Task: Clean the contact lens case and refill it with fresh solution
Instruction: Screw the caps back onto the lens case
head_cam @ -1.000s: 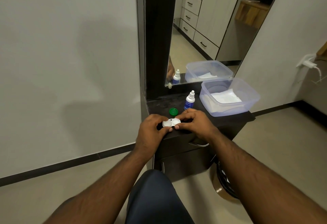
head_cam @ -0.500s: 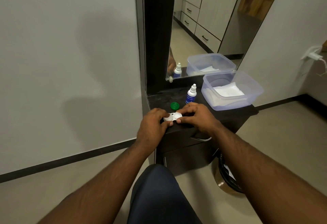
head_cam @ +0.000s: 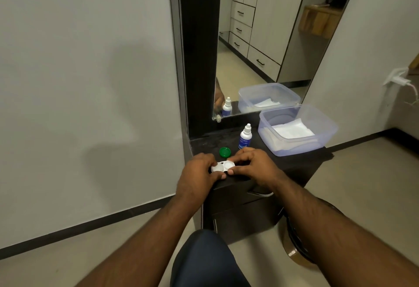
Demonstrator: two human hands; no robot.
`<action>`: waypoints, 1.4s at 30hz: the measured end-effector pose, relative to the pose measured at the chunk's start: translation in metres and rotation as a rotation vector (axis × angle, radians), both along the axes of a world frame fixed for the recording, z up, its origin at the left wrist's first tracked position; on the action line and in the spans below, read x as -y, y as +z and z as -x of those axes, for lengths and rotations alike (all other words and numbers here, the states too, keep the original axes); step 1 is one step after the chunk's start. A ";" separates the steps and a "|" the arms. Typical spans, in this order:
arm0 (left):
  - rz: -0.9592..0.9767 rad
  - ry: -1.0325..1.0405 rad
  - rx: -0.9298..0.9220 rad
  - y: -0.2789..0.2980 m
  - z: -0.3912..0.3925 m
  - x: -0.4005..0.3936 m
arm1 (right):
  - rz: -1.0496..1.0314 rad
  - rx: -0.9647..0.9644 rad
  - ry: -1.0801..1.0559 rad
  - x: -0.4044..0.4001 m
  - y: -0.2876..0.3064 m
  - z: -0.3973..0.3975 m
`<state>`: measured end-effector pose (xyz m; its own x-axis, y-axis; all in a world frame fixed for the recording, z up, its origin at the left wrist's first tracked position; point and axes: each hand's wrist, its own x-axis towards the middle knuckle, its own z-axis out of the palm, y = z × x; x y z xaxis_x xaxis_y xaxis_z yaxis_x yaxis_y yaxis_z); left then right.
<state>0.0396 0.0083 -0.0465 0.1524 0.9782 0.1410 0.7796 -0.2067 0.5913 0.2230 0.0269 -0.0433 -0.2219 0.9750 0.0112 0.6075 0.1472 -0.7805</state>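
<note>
A white two-well contact lens case (head_cam: 223, 166) rests near the front edge of a dark dresser top (head_cam: 301, 160). My left hand (head_cam: 197, 173) grips its left end, fingers around the left white cap. My right hand (head_cam: 251, 164) pinches the right end, thumb and forefinger on it. A loose green cap (head_cam: 225, 152) lies just behind the case. Behind my right hand stands a small white solution bottle (head_cam: 245, 136) with a blue label, upright and capped.
A clear plastic tub (head_cam: 326, 135) holding white tissue sits at the back right of the dresser. A mirror (head_cam: 260, 37) rises behind it. A drawer handle (head_cam: 260, 194) and a round bin (head_cam: 294, 250) lie below right. My knee (head_cam: 204, 259) is beneath the hands.
Both hands have stayed on the case with only small finger shifts. The camera has tilted slightly, so the scene sits a little differently in the frame.
</note>
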 end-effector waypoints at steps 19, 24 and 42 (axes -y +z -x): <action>0.095 -0.277 -0.260 0.023 0.006 -0.009 | -0.009 0.035 0.027 -0.003 -0.002 -0.003; 0.131 -0.171 -0.290 0.023 -0.001 -0.012 | -0.016 0.065 0.020 -0.002 -0.001 -0.002; 0.082 -0.049 0.040 0.015 0.003 -0.003 | -0.001 0.026 -0.001 0.001 0.000 0.000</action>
